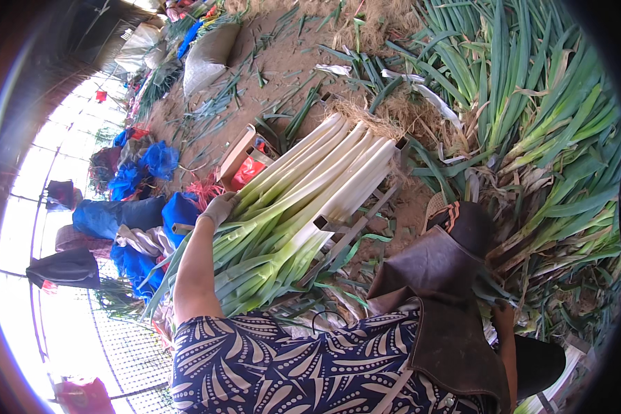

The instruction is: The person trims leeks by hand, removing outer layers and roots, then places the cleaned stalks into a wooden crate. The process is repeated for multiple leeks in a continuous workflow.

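Note:
A thick row of long Welsh onions (310,191) lies slantwise before me on a metal frame (359,222), white stalks and roots away from me, green leaves toward me. At its left edge my left hand (220,209), in a pale glove, is against the outermost stalks where white turns green; its fingertips are partly hidden. My right hand (503,313) is low at the right, beside my brown apron (450,336) and close to loose green leaves. It looks dark and blurred, so whether it holds anything is unclear.
Untrimmed onions (538,119) are heaped along the right. An open cardboard box (238,155) with red packaging stands just beyond the row. Blue bags (160,160) lie at left; a filled sack (209,57) lies farther back. Cut leaves and roots litter the dirt floor (284,57).

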{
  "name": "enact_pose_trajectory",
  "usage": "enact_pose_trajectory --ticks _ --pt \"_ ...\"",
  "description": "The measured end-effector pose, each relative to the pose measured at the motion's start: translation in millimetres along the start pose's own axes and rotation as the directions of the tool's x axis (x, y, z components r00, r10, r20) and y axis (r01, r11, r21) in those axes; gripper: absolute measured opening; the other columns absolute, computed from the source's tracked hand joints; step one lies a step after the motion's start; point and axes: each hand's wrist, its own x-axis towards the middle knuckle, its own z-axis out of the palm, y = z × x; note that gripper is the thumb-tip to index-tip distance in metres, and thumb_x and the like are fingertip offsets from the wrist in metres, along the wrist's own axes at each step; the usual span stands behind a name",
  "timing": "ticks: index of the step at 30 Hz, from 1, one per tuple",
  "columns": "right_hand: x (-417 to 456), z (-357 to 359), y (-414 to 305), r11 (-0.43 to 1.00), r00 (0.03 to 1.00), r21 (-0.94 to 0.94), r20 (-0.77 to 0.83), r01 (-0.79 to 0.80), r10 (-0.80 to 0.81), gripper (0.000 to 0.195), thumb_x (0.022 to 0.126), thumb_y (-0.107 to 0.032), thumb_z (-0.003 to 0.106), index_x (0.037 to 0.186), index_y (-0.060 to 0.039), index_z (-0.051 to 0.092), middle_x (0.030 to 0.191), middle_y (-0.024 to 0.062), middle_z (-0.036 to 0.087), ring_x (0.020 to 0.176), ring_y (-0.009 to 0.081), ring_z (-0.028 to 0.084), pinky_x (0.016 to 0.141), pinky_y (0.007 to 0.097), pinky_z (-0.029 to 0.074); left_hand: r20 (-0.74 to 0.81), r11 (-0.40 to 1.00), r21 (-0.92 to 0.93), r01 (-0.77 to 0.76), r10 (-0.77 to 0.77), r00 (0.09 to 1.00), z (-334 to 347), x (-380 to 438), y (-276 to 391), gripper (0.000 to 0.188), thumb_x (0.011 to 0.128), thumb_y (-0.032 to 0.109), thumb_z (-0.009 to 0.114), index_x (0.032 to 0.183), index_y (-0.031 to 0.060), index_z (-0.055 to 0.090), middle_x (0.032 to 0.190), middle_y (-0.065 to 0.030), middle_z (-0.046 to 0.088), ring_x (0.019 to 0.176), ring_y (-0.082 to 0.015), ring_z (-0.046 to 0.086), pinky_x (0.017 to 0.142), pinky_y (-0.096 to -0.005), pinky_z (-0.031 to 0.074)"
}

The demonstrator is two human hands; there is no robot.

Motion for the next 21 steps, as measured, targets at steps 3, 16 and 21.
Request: enact_pose_trajectory --ticks 3,16,21 --pt "-0.2 7.8 8.4 0.999 1.0 -0.05 0.008 -0.001 0.002 0.036 0.084 -0.018 0.061 0.115 0.0003 0.059 0.074 0.0091 0.061 0.05 0.0154 0.054 0.044 0.03 0.043 -0.083 0.993 -0.11 0.048 -0.057 0.995 10.0 18.1 -52.7 0.037 0.094 0.034 0.055 0.118 0.0076 0.063 0.111 -0.0156 0.066 0.105 -0.0262 0.061 0.092 -0.0337 0.044" --pt "9.2 14.7 -17.8 0.869 0.971 -0.459 -0.055 0.184 -0.234 0.037 0.076 -0.028 0.064 0.105 -0.0045 0.066 0.1 0.0221 0.065 0.097 0.0391 0.061 0.084 0.0462 0.048 -0.02 0.895 0.435 -0.094 0.113 0.993 21.8 108.4 -125.3 0.043 0.092 0.031 0.042 0.125 0.0079 0.057 0.126 -0.017 0.054 0.115 -0.0308 0.053 0.097 -0.0374 0.042" --pt "18.8 -14.7 -62.9 0.915 0.964 -0.37 -0.141 0.159 -0.225 0.045 0.075 -0.031 0.064 0.113 -0.0058 0.062 0.106 0.0219 0.063 0.1 0.0387 0.059 0.088 0.0446 0.048 -0.305 0.94 0.329 0.096 0.01 0.952 10.4 90.4 -75.3 0.043 0.088 0.033 0.044 0.112 0.003 0.064 0.103 -0.0238 0.066 0.093 -0.0373 0.063 0.083 -0.0448 0.048"
